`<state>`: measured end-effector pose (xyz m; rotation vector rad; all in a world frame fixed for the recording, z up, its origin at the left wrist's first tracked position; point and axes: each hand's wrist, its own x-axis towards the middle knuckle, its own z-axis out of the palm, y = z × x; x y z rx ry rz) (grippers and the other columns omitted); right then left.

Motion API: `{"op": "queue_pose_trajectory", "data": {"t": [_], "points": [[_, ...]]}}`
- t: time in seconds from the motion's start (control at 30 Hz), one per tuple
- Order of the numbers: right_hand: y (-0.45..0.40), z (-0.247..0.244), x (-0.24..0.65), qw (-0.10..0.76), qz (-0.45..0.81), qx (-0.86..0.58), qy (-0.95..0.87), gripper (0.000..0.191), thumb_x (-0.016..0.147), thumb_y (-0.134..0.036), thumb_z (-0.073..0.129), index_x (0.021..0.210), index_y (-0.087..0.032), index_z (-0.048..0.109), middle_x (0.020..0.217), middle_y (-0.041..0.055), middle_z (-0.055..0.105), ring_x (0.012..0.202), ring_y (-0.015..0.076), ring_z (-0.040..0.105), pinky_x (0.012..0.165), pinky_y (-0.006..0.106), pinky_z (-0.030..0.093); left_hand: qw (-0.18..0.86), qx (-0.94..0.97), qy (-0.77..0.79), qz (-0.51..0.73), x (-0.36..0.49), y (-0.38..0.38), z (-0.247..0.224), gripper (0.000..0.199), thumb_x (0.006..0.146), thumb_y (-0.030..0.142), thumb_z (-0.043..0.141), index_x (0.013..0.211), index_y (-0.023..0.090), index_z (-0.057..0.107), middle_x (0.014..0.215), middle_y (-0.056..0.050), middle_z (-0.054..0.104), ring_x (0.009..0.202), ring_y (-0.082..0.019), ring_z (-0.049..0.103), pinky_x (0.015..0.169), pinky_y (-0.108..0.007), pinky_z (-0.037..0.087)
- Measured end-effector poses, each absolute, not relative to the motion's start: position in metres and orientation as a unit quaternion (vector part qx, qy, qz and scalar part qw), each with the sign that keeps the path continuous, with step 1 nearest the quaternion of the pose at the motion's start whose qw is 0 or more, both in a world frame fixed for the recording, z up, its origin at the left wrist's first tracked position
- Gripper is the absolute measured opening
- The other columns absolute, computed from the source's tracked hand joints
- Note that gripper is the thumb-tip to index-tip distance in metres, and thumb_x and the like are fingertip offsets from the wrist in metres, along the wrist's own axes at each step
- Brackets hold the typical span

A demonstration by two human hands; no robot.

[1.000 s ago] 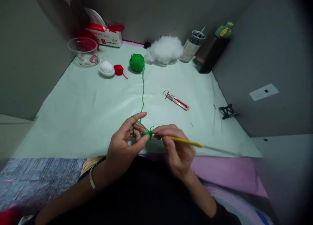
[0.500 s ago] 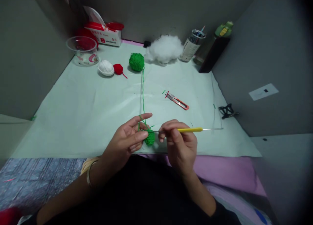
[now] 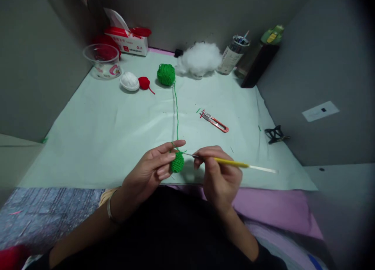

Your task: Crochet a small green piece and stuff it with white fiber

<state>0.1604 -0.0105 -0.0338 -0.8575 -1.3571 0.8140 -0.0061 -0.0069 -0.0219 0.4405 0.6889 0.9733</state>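
Between its thumb and fingers, my left hand (image 3: 154,162) pinches a small green crochet piece (image 3: 177,163) near the table's front edge. Green yarn (image 3: 177,113) loops over the raised index finger and runs back to a green yarn ball (image 3: 166,74). My right hand (image 3: 221,176) grips a crochet hook (image 3: 231,162) with a yellow handle, held like a pen. The hook's thin metal tip reaches the top edge of the green piece; whether it sits inside a stitch is too small to tell. Its other metal end points right, slightly downward.
Orange thread snips (image 3: 215,121) lie beyond my right hand. Along the back stand a clear plastic tub (image 3: 102,68), a tissue box (image 3: 131,45), white stuffing (image 3: 200,59), a pen holder (image 3: 233,55) and a bottle (image 3: 260,59). White yarn (image 3: 129,81) and a red yarn ball (image 3: 144,83) sit left of the green ball. A black clip (image 3: 275,134) is at right.
My right hand has shifted slightly right and down, and the hook has tilted, its far end lower. More of the green piece shows. The whole view has shifted a little.
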Motion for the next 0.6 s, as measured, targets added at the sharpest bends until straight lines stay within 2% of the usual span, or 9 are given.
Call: {"op": "queue_pose_trajectory", "data": {"t": [0.07, 0.17, 0.23, 0.3, 0.4, 0.6], "points": [[-0.007, -0.033, 0.159, 0.626, 0.451, -0.354, -0.529, 0.019, 0.103, -0.023, 0.061, 0.101, -0.027, 0.079, 0.088, 0.0018, 0.072, 0.069, 0.0133, 0.064, 0.060, 0.028, 0.054, 0.774, 0.242, 0.341, 0.475, -0.007, -0.008, -0.023, 0.035, 0.082, 0.023, 0.084, 0.118, 0.020, 0.080, 0.075, 0.003, 0.055, 0.052, -0.002, 0.036, 0.047, -0.014, 0.032], [-0.007, -0.036, 0.158, 0.603, 0.472, -0.360, -0.532, 0.014, 0.100, -0.025, 0.067, 0.099, -0.027, 0.081, 0.092, 0.0026, 0.075, 0.086, 0.0162, 0.069, 0.074, 0.030, 0.056, 0.717, 0.322, 0.383, 0.485, -0.005, -0.013, -0.026, 0.040, 0.082, 0.025, 0.085, 0.122, 0.024, 0.078, 0.090, -0.001, 0.067, 0.074, -0.009, 0.058, 0.068, -0.018, 0.048], [-0.009, -0.038, 0.158, 0.599, 0.469, -0.375, -0.530, 0.014, 0.100, -0.024, 0.068, 0.099, -0.028, 0.081, 0.093, 0.0022, 0.076, 0.089, 0.0157, 0.068, 0.077, 0.029, 0.055, 0.704, 0.355, 0.395, 0.471, -0.005, -0.016, -0.028, 0.042, 0.084, 0.027, 0.084, 0.125, 0.026, 0.077, 0.094, -0.002, 0.068, 0.089, -0.013, 0.064, 0.082, -0.022, 0.051], [-0.010, -0.039, 0.158, 0.600, 0.500, -0.373, -0.500, 0.014, 0.101, -0.026, 0.067, 0.099, -0.028, 0.081, 0.090, 0.0009, 0.075, 0.079, 0.0131, 0.065, 0.071, 0.026, 0.052, 0.712, 0.365, 0.389, 0.456, -0.006, -0.018, -0.030, 0.045, 0.085, 0.027, 0.083, 0.129, 0.028, 0.074, 0.097, -0.001, 0.067, 0.095, -0.015, 0.066, 0.087, -0.024, 0.052], [-0.010, -0.038, 0.159, 0.601, 0.558, -0.353, -0.450, 0.012, 0.100, -0.029, 0.068, 0.097, -0.025, 0.079, 0.085, 0.0004, 0.072, 0.070, 0.0109, 0.062, 0.066, 0.024, 0.050, 0.721, 0.359, 0.374, 0.459, -0.007, -0.017, -0.030, 0.047, 0.085, 0.025, 0.083, 0.131, 0.030, 0.072, 0.096, 0.000, 0.065, 0.096, -0.015, 0.067, 0.090, -0.025, 0.053], [-0.004, -0.033, 0.159, 0.599, 0.598, -0.327, -0.421, 0.015, 0.100, -0.032, 0.068, 0.093, -0.023, 0.077, 0.088, 0.0013, 0.075, 0.070, 0.0102, 0.064, 0.066, 0.023, 0.051, 0.699, 0.356, 0.389, 0.483, -0.007, -0.015, -0.025, 0.042, 0.082, 0.020, 0.084, 0.122, 0.025, 0.076, 0.088, 0.001, 0.062, 0.081, -0.009, 0.061, 0.075, -0.019, 0.051]]}}
